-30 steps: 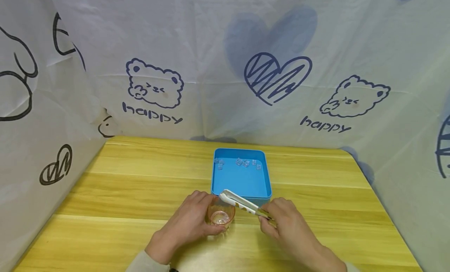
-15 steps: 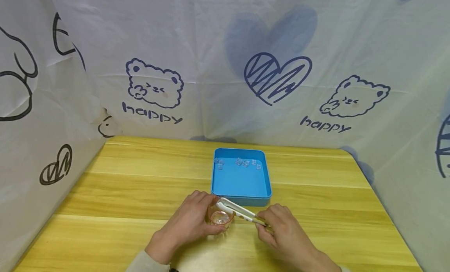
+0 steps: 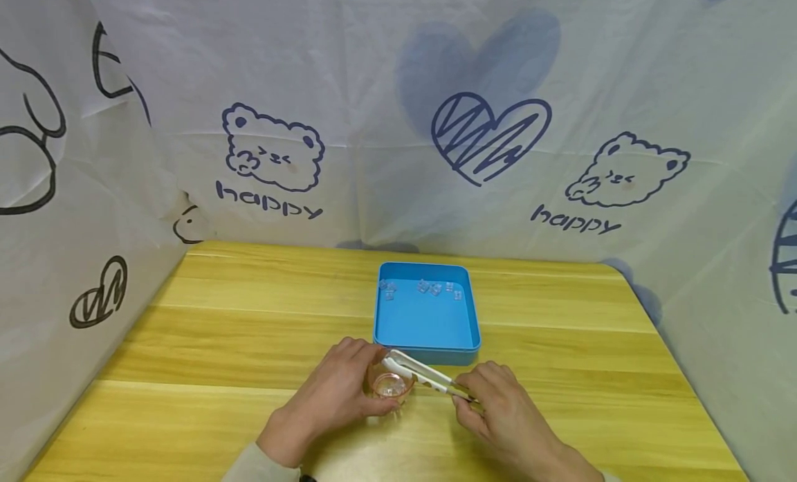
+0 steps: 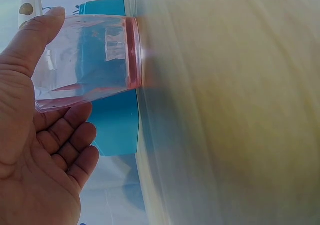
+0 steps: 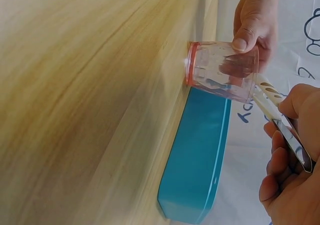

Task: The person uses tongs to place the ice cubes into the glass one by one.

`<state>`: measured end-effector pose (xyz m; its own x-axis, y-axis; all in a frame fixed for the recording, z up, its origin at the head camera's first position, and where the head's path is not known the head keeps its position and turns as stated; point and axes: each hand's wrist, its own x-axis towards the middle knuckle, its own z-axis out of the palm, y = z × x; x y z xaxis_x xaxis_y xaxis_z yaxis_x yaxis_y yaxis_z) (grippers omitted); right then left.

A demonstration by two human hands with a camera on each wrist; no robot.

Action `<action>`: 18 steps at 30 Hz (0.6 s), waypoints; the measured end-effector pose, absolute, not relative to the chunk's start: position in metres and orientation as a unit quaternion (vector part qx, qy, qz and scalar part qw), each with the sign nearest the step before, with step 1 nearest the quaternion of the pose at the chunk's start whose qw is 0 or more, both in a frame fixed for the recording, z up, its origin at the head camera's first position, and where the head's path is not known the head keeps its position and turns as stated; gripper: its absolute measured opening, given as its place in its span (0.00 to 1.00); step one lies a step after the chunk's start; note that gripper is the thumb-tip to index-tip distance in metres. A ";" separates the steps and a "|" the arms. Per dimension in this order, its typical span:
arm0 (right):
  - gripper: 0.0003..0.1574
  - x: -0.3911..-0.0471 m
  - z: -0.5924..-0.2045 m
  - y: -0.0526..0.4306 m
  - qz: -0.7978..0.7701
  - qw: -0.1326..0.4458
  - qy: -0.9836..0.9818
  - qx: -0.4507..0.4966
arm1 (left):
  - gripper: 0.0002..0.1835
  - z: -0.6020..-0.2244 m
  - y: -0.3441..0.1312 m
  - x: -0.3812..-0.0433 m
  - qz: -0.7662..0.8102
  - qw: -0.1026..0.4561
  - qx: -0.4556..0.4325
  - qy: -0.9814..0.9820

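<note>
Holding a clear, pink-tinted cup (image 3: 391,386) upright in the left hand (image 3: 339,388), just in front of a blue tray (image 3: 426,326) bearing clear cubes (image 3: 436,289) near its far wall. Gripping white, spotted tongs (image 3: 426,368) in the right hand (image 3: 501,406), tips at the cup's mouth.

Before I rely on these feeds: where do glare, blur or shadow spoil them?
Head: pale sheen on the tabletop near the bottom edge, shadow beside the left hand, clear cubes too faint for detail. Left wrist: wood grain badly blurred. Right wrist: bright glint by the cup's base.
</note>
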<state>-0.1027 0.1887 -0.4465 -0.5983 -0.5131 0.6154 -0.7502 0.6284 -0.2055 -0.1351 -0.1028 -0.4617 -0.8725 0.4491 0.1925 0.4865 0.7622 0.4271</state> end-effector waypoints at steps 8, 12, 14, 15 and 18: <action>0.04 -0.103 -0.447 0.188 0.232 0.262 -0.863 0.365 | 0.41 -0.462 -0.103 -0.136 -0.238 0.042 -0.249 -0.938; 0.04 -0.103 -0.447 0.188 0.231 0.261 -0.863 0.365 | 0.41 -0.463 -0.102 -0.136 -0.239 0.041 -0.248 -0.938; 0.05 -0.103 -0.448 0.188 0.231 0.258 -0.865 0.363 | 0.40 -0.463 -0.102 -0.136 -0.239 0.040 -0.248 -0.938; 0.05 -0.103 -0.448 0.188 0.232 0.257 -0.866 0.362 | 0.40 -0.463 -0.102 -0.136 -0.239 0.038 -0.248 -0.938; 0.06 -0.102 -0.447 0.187 0.233 0.255 -0.867 0.360 | 0.40 -0.463 -0.102 -0.136 -0.239 0.036 -0.249 -0.938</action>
